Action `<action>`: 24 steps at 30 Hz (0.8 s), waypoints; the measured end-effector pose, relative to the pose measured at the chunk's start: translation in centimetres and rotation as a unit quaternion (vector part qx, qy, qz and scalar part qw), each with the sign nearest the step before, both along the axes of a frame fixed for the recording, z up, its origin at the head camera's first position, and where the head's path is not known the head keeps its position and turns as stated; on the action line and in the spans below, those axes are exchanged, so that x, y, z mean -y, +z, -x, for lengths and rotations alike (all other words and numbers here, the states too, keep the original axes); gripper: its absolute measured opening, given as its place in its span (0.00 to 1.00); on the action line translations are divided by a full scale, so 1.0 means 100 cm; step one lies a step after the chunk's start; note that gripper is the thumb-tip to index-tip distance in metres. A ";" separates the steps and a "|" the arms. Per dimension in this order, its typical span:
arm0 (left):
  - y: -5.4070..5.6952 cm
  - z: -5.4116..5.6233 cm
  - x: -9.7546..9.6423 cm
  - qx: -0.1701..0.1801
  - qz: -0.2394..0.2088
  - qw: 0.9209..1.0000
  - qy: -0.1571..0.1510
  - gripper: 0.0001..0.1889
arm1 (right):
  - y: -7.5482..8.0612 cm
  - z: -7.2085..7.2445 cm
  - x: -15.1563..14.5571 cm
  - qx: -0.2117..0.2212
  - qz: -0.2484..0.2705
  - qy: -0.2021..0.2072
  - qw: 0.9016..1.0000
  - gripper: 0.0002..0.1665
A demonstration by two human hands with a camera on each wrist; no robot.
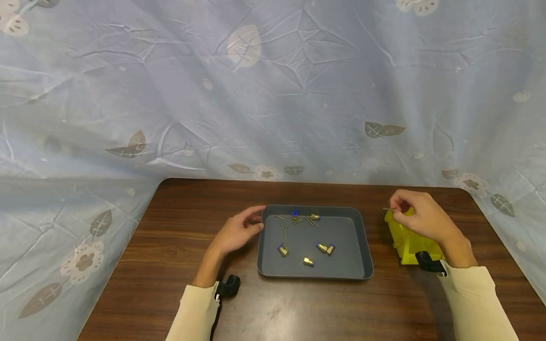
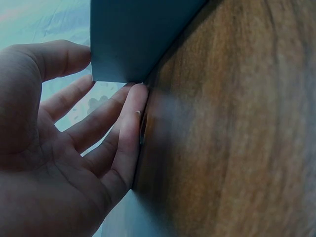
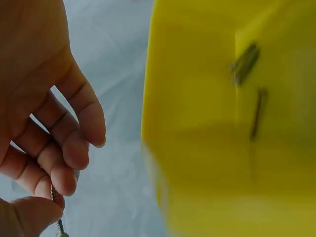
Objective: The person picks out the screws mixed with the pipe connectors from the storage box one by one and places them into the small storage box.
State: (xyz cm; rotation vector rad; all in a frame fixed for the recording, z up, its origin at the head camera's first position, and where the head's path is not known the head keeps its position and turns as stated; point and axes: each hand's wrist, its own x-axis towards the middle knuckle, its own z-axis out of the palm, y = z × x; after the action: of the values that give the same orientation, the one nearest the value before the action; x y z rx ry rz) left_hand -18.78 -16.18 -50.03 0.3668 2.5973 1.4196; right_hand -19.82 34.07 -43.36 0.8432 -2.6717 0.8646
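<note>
A screw is pinched between the thumb and a finger of my right hand, over the far end of a yellow bin. In the right wrist view the threads of this screw show beside the thumb, and several blurred screws lie inside the bin. My left hand rests at the left side of a grey tray. Its thumb and fingers are extended against the tray's wall in the left wrist view.
Several loose screws lie in the left and back parts of the tray. Brass fittings with blue collars are scattered across it. The wooden table ends at a patterned cloth behind.
</note>
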 end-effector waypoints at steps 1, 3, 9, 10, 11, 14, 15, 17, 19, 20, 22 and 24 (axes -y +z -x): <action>0.000 0.000 0.000 0.001 0.000 1.000 0.000 0.29 | 0.000 0.000 -0.005 -0.002 -0.006 -0.009 1.000 0.10; 0.000 0.000 0.000 0.001 0.001 1.000 0.001 0.29 | 0.001 -0.001 -0.015 -0.008 -0.014 -0.028 0.999 0.12; 0.000 0.000 0.000 0.007 0.004 1.000 0.003 0.30 | -0.002 -0.001 -0.039 -0.026 -0.041 -0.068 0.996 0.14; 0.000 0.000 0.000 0.010 0.003 1.000 0.003 0.30 | -0.003 0.000 -0.042 -0.028 -0.047 -0.074 0.996 0.13; 0.000 0.000 0.000 0.011 0.003 1.000 0.004 0.30 | -0.003 0.000 -0.044 -0.029 -0.054 -0.080 0.995 0.13; -0.001 -0.001 0.000 0.011 0.004 1.000 0.006 0.29 | -0.005 0.003 -0.050 -0.032 -0.072 -0.092 0.993 0.10; -0.001 -0.001 0.000 0.012 0.004 1.000 0.007 0.30 | -0.006 0.004 -0.051 -0.033 -0.079 -0.096 0.992 0.09; -0.001 -0.001 0.000 0.009 0.004 1.000 0.008 0.29 | -0.006 0.005 -0.052 -0.032 -0.087 -0.100 0.991 0.08; -0.001 -0.001 0.000 0.008 0.005 1.000 0.008 0.29 | -0.005 0.005 -0.053 -0.027 -0.094 -0.104 0.990 0.06; -0.001 0.000 0.000 0.007 0.005 1.000 0.007 0.29 | -0.005 0.005 -0.053 -0.023 -0.096 -0.108 0.989 0.05; -0.001 0.000 0.000 0.008 0.005 1.000 0.007 0.29 | -0.005 0.005 -0.053 -0.018 -0.099 -0.112 0.989 0.06; -0.001 0.000 0.000 0.009 0.006 1.000 0.007 0.29 | -0.006 0.006 -0.053 -0.015 -0.099 -0.113 0.989 0.07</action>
State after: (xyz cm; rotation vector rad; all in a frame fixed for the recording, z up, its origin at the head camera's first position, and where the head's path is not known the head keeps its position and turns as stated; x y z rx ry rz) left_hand -18.78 -16.16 -50.18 0.3334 2.5985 1.4061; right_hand -20.41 39.33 -43.98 0.5703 -2.7894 0.5359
